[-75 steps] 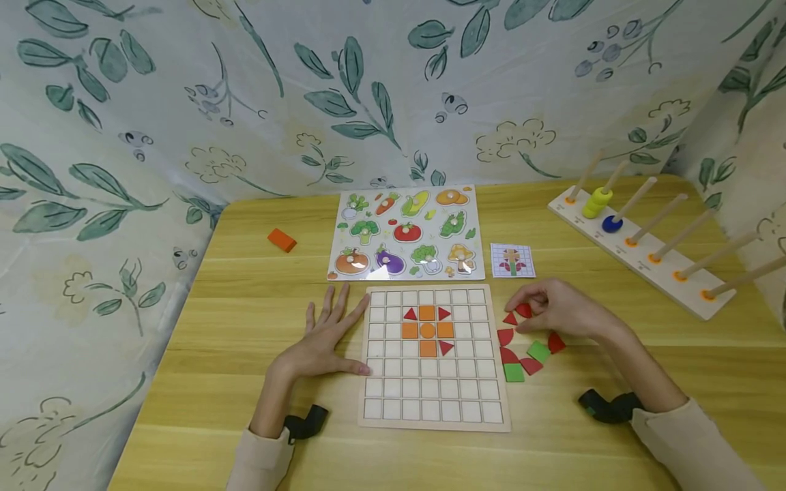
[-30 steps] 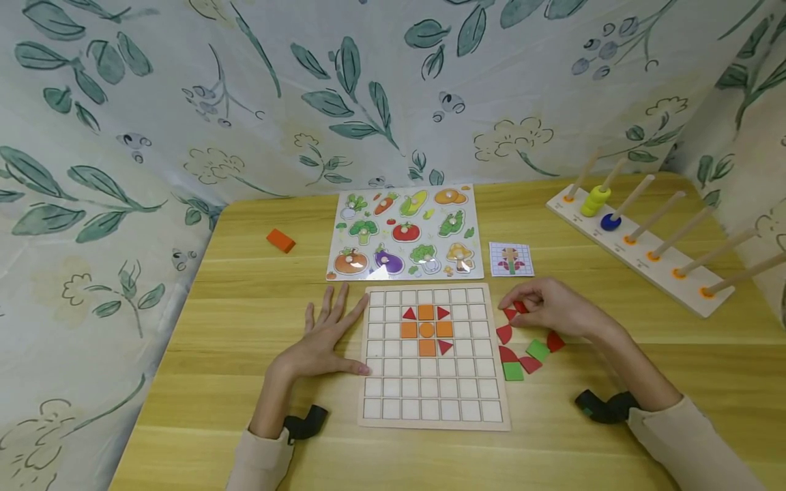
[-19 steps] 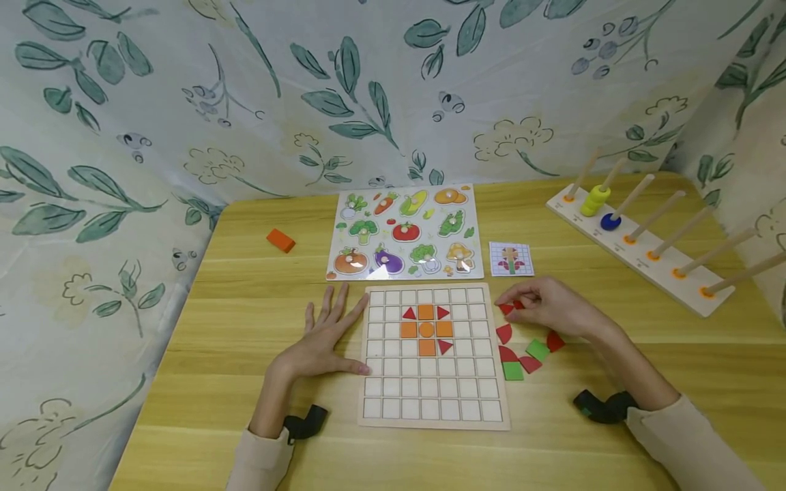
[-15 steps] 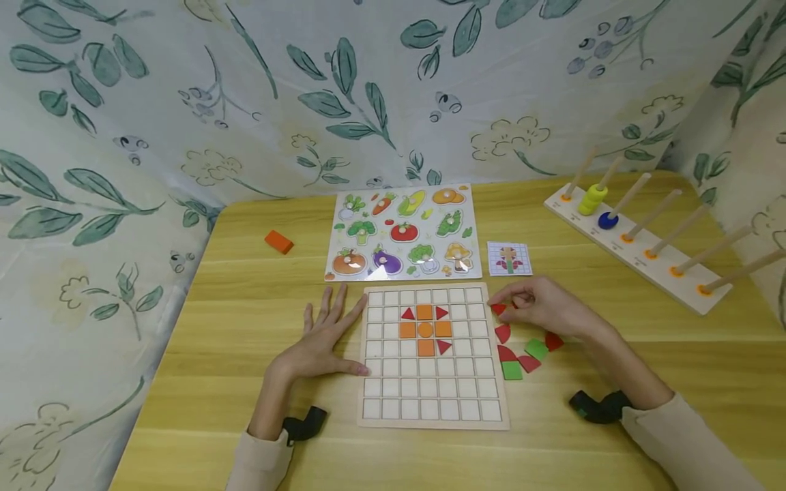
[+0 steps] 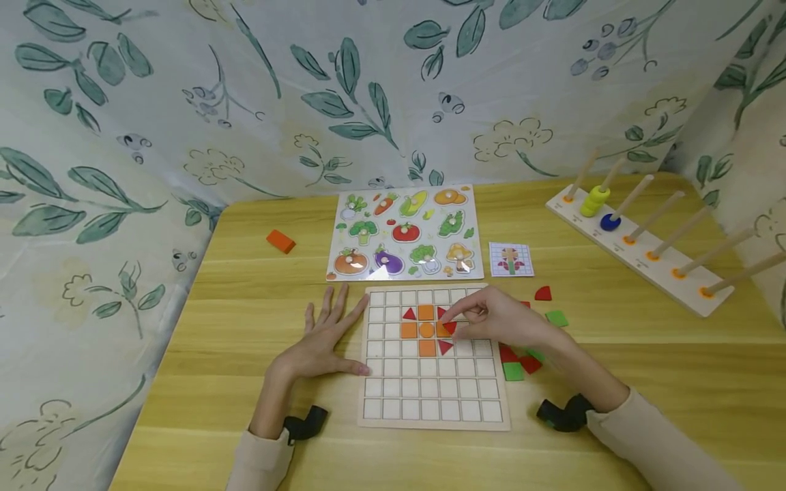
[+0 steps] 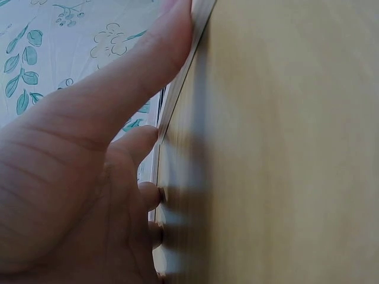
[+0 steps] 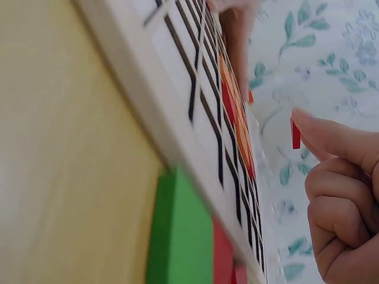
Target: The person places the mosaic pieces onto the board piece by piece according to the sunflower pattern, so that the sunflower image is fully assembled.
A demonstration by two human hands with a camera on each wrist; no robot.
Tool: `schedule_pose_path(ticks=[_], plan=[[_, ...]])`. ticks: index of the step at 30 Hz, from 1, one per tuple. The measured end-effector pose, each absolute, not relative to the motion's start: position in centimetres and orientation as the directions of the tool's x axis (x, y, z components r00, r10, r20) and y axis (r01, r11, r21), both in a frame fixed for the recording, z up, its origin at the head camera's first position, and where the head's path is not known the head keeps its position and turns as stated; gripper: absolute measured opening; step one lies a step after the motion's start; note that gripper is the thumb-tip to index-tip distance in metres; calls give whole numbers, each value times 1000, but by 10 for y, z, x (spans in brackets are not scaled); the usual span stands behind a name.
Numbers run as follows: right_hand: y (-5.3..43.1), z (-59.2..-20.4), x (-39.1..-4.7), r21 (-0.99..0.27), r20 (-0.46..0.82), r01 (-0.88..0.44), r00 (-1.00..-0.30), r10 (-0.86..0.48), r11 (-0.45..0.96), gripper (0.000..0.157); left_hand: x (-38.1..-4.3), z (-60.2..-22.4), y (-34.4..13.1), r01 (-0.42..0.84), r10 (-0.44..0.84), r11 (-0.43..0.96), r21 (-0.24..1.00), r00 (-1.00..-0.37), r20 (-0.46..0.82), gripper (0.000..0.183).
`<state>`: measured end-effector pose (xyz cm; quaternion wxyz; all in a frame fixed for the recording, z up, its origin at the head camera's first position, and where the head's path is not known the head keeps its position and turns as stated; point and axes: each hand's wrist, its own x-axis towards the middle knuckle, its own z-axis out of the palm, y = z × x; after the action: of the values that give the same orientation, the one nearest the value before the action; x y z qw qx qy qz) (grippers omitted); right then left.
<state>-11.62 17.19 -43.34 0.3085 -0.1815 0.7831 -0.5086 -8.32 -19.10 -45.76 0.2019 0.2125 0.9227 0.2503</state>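
Note:
A pale wooden grid board lies on the table. Orange squares and an orange circle form a cross on it, with red triangles in corner cells. Above its right-centre cells my right hand pinches a small red triangle tile between thumb and index finger; the right wrist view shows the tile raised off the board, other fingers curled. My left hand rests with spread fingers at the board's left side, its thumb touching the edge.
Right of the board lie loose red and green pieces, partly hidden by my right forearm. Behind stand a vegetable puzzle, a pattern card and a peg rack. An orange block sits at the left.
My right hand picked up the red triangle from the loose pieces and moved left with it over the board. My left hand stayed in place.

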Motion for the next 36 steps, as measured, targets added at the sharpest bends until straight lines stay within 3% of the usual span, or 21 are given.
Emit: schedule_pose_path(ticks=[12, 36], plan=[[113, -438, -111, -904, -294, -30, -681, -671, 426, 17, -84, -460, -190, 293, 495, 785, 546, -826, -268, 123], [99, -448, -109, -880, -304, -46, -710, -635, 472, 12, -83, -457, -190, 279, 480, 797, 536, -831, -281, 123]])
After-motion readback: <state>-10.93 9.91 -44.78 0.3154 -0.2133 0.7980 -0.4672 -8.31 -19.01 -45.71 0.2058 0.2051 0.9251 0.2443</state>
